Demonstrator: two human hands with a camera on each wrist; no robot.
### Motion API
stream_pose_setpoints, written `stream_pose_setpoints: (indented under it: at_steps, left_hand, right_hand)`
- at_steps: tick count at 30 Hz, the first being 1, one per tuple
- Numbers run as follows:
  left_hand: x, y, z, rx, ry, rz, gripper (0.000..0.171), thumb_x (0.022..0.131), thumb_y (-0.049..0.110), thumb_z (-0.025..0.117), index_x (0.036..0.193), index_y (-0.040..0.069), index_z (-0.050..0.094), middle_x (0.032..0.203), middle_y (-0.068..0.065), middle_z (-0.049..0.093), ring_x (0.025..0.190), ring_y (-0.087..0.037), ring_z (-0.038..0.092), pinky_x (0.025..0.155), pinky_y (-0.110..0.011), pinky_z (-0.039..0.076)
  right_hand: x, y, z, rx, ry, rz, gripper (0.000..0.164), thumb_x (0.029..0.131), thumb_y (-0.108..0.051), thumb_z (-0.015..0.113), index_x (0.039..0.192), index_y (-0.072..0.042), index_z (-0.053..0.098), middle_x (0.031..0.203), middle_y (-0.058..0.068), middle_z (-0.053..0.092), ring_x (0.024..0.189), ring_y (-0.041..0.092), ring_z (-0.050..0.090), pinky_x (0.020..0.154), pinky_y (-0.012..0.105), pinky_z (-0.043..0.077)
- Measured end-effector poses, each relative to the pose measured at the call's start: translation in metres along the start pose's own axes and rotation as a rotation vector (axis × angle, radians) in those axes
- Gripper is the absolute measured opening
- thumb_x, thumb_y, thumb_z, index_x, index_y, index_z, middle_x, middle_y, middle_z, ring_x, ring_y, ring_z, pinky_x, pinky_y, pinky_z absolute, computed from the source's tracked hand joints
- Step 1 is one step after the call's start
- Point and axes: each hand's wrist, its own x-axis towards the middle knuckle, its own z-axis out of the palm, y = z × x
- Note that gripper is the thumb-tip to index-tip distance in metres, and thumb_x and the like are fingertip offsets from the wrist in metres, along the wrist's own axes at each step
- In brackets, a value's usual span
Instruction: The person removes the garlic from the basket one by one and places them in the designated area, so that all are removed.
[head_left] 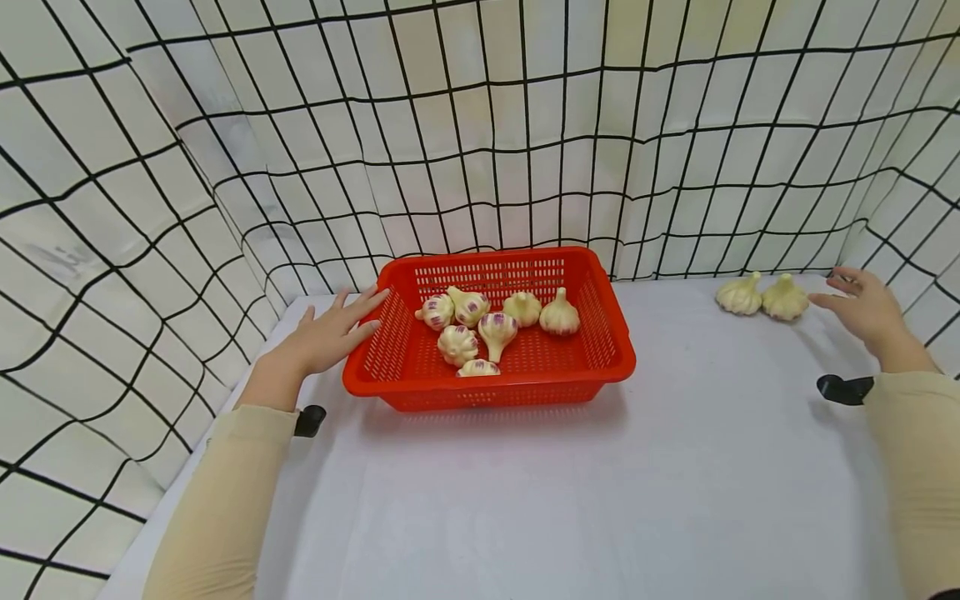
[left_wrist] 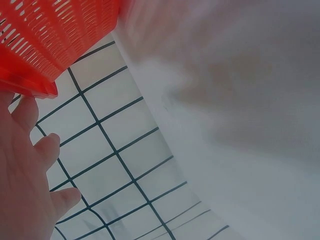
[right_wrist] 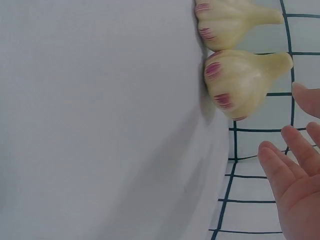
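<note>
A red plastic basket (head_left: pixel 495 392) stands on the white table with several garlic bulbs (head_left: pixel 497 331) inside, some streaked purple. My left hand (head_left: pixel 326 333) lies at its left end, fingers spread and fingertips on the rim. In the left wrist view these fingers (left_wrist: pixel 47 150) show beside the basket's corner (left_wrist: pixel 55 45). Far right on the table, two garlic bulbs, a left one (head_left: pixel 739 295) and a right one (head_left: pixel 784 298), sit side by side. My right hand (head_left: pixel 862 308) is just right of them, thumb and fingers apart, holding nothing. The right wrist view shows the nearer bulb (right_wrist: pixel 240 82) close to the thumb.
A black wire grid (head_left: pixel 525 150) with white sheeting behind it rises along the back and both sides of the table. The white tabletop (head_left: pixel 495 500) stretches in front of the basket and between it and the two bulbs.
</note>
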Motion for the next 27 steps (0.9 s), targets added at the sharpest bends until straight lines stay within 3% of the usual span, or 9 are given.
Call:
stream_pose_setpoints:
  at_steps: [7, 12, 19, 22, 27]
  left_hand:
    - [-0.001, 0.0, -0.001, -0.002, 0.0, 0.002, 0.066, 0.109, 0.05, 0.037, 0.166, 0.027, 0.016, 0.172, -0.007, 0.006, 0.155, -0.043, -0.008, 0.112, -0.074, -0.011]
    - [-0.001, 0.0, -0.001, 0.001, 0.005, 0.002, 0.065, 0.109, 0.05, 0.037, 0.166, 0.027, 0.015, 0.173, -0.006, 0.005, 0.155, -0.042, -0.008, 0.113, -0.073, -0.012]
    - [-0.001, 0.001, 0.0, 0.001, 0.001, 0.004, 0.065, 0.109, 0.048, 0.038, 0.166, 0.026, 0.015, 0.172, -0.007, 0.006, 0.154, -0.044, -0.008, 0.113, -0.074, -0.011]
    - [-0.001, 0.001, -0.001, 0.002, 0.002, 0.004, 0.065, 0.109, 0.049, 0.038, 0.166, 0.026, 0.016, 0.172, -0.007, 0.006, 0.154, -0.044, -0.008, 0.112, -0.074, -0.012]
    - [0.0, 0.001, -0.001, 0.016, 0.005, 0.007, 0.065, 0.109, 0.049, 0.037, 0.166, 0.026, 0.016, 0.172, -0.008, 0.007, 0.155, -0.044, -0.007, 0.112, -0.074, -0.012]
  right_hand:
    - [-0.002, -0.013, 0.001, 0.017, 0.056, -0.077, 0.076, 0.107, -0.042, 0.048, 0.162, -0.001, 0.017, 0.164, 0.025, 0.026, 0.152, 0.043, 0.017, 0.119, 0.057, 0.027]
    - [-0.003, -0.027, 0.002, -0.017, 0.087, -0.133, 0.071, 0.107, -0.042, 0.049, 0.163, -0.007, 0.023, 0.163, 0.016, 0.034, 0.149, 0.033, 0.033, 0.117, 0.037, 0.037]
    - [-0.009, -0.047, 0.006, -0.008, 0.131, -0.172, 0.064, 0.107, -0.041, 0.049, 0.161, -0.01, 0.032, 0.161, 0.009, 0.04, 0.134, 0.003, 0.046, 0.117, 0.043, 0.037]
    - [-0.011, -0.057, 0.009, 0.025, 0.149, -0.199, 0.06, 0.107, -0.038, 0.052, 0.159, -0.011, 0.038, 0.157, 0.002, 0.046, 0.121, -0.01, 0.048, 0.115, 0.028, 0.037]
    - [-0.013, -0.075, 0.016, 0.06, 0.166, -0.276, 0.054, 0.107, -0.031, 0.055, 0.154, -0.008, 0.044, 0.146, -0.004, 0.054, 0.106, -0.017, 0.048, 0.093, 0.005, 0.041]
